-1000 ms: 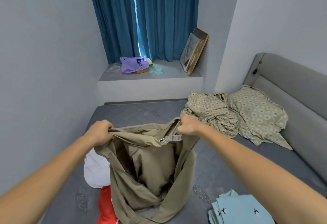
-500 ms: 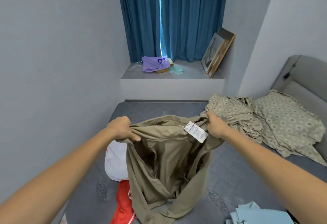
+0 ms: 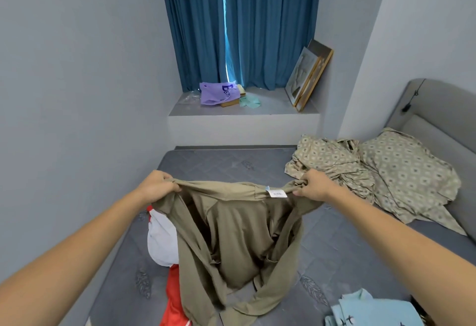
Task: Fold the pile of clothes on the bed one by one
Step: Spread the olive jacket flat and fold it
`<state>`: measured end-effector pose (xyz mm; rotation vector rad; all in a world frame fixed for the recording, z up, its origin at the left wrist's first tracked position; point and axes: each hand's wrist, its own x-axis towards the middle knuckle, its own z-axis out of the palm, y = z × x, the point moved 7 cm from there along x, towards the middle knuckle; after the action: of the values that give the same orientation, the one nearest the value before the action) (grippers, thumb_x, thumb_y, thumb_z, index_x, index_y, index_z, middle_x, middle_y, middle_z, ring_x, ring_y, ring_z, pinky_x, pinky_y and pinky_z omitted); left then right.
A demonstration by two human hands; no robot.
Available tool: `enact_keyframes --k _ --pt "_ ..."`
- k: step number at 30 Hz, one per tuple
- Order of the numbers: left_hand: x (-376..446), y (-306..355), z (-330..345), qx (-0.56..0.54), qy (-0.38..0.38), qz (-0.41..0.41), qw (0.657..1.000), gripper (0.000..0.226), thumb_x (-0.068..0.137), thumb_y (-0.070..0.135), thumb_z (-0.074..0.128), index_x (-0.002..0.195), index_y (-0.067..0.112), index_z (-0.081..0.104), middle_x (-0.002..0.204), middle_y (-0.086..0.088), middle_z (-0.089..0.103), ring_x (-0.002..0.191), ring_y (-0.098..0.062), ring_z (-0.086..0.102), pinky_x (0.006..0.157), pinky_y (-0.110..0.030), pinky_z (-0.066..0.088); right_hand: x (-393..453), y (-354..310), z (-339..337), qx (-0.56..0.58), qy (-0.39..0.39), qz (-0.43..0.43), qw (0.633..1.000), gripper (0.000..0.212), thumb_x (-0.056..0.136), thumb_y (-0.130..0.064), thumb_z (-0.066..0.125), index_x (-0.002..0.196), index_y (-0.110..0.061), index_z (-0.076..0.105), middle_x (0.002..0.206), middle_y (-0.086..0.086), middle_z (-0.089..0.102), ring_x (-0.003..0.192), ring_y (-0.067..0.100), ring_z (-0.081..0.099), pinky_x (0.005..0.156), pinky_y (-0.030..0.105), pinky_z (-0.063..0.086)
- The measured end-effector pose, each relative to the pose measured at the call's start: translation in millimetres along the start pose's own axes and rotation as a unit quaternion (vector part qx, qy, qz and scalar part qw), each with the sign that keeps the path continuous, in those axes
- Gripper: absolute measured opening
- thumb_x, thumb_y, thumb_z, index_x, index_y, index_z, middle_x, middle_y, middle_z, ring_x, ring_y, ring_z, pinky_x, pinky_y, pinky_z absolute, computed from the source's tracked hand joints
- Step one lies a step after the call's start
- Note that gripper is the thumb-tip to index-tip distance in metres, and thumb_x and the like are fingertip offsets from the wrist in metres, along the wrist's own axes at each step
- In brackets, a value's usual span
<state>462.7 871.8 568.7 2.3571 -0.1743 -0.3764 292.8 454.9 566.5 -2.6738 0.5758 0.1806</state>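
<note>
Khaki garment [image 3: 239, 230] hangs stretched between gripping left hand [image 3: 158, 186] and right hand [image 3: 313, 185].

Purple bag [image 3: 215, 93] with dark lettering, white tag [image 3: 277, 193] print, both illegible

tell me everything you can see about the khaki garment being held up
The khaki garment is a plain olive-tan top of thin, soft-looking cloth with a white tag at its upper edge. The left hand and right hand each grip that edge, stretching it level above the bed. The body hangs open and rumpled; its lower folds trail onto the mattress, over red and white clothes.
</note>
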Motion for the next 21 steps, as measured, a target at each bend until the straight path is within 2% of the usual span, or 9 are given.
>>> enact_keyframes --k 2,4,6,8,10,13,17,19,21 --pt "-5 -6 5 -0.070 0.015 -0.009 0.997 0.018 0.090 0.008 0.072 0.090 -0.010 0.069 0.072 -0.011 0.058 0.068 -0.020 0.051 0.059 -0.028 0.036 -2 3 3 0.063 -0.010 -0.017 0.998 0.032 0.096 -0.033 0.070 0.078 -0.007 0.066 0.080 0.014 0.066 0.083 0.027 0.063 0.072 0.036 0.045" --pt "-7 -10 10 -0.113 0.030 -0.008 0.993 0.021 0.091 0.012 0.068 0.096 -0.008 0.069 0.075 -0.011 0.062 0.071 -0.020 0.054 0.064 -0.030 0.040 -2 7 8 0.122 -0.004 -0.038 0.992 0.037 0.103 -0.029 0.059 0.101 0.007 0.066 0.104 0.028 0.069 0.103 0.041 0.065 0.089 0.044 0.049" --pt "-11 -11 14 -0.139 0.045 -0.008 0.989 0.021 0.092 0.018 0.065 0.099 -0.001 0.073 0.079 -0.010 0.066 0.074 -0.021 0.057 0.070 -0.034 0.044 -9 7 13 0.188 -0.005 -0.037 0.981 0.040 0.107 -0.024 0.050 0.115 0.014 0.058 0.122 0.036 0.061 0.115 0.050 0.057 0.100 0.051 0.045" --pt "-17 -6 19 -0.152 0.052 -0.002 0.987 0.021 0.094 0.021 0.061 0.098 0.003 0.072 0.082 -0.009 0.066 0.076 -0.021 0.057 0.072 -0.034 0.044 -20 0 12 0.238 0.012 -0.038 0.970 0.037 0.109 -0.021 0.045 0.119 0.013 0.059 0.127 0.035 0.060 0.116 0.047 0.058 0.104 0.045 0.044" --pt "-23 2 22 -0.155 0.053 0.013 0.986 0.018 0.096 0.019 0.058 0.097 0.005 0.069 0.083 -0.007 0.064 0.078 -0.019 0.055 0.072 -0.033 0.043 -23 0 14 0.286 0.028 -0.033 0.957 0.040 0.111 -0.020 0.042 0.123 0.014 0.058 0.129 0.031 0.062 0.118 0.042 0.058 0.097 0.036 0.045" --pt "-32 13 27 -0.159 0.051 0.033 0.985 0.016 0.098 0.016 0.055 0.092 0.004 0.063 0.082 -0.006 0.060 0.077 -0.016 0.054 0.070 -0.031 0.041 -24 -2 16 0.335 0.016 -0.028 0.942 0.037 0.111 -0.020 0.042 0.118 0.010 0.063 0.122 0.022 0.069 0.120 0.036 0.062 0.087 0.029 0.045" --pt "-45 28 29 -0.174 0.056 0.044 0.982 0.012 0.097 0.014 0.056 0.086 0.013 0.060 0.080 -0.003 0.058 0.075 -0.015 0.052 0.069 -0.030 0.040 -24 -6 17 0.371 -0.033 -0.016 0.928 0.031 0.109 -0.027 0.050 0.094 -0.003 0.062 0.092 0.016 0.067 0.083 0.025 0.064 0.075 0.033 0.044" --pt "-52 30 29 -0.207 0.036 0.033 0.977 0.015 0.087 0.026 0.068 0.086 0.014 0.060 0.080 -0.003 0.060 0.074 -0.016 0.054 0.069 -0.033 0.041 -27 -9 12 0.395 -0.053 -0.015 0.917 0.033 0.105 -0.035 0.056 0.093 -0.007 0.069 0.097 0.019 0.072 0.085 0.029 0.070 0.078 0.034 0.047" --pt "-56 25 31 -0.299 0.004 -0.010 0.954 0.028 0.070 0.038 0.076 0.081 0.016 0.064 0.075 -0.003 0.063 0.072 -0.021 0.057 0.066 -0.035 0.042 -34 -11 10 0.475 -0.092 -0.001 0.875 0.032 0.103 -0.036 0.057 0.094 -0.010 0.073 0.102 0.014 0.076 0.091 0.027 0.073 0.083 0.034 0.049"
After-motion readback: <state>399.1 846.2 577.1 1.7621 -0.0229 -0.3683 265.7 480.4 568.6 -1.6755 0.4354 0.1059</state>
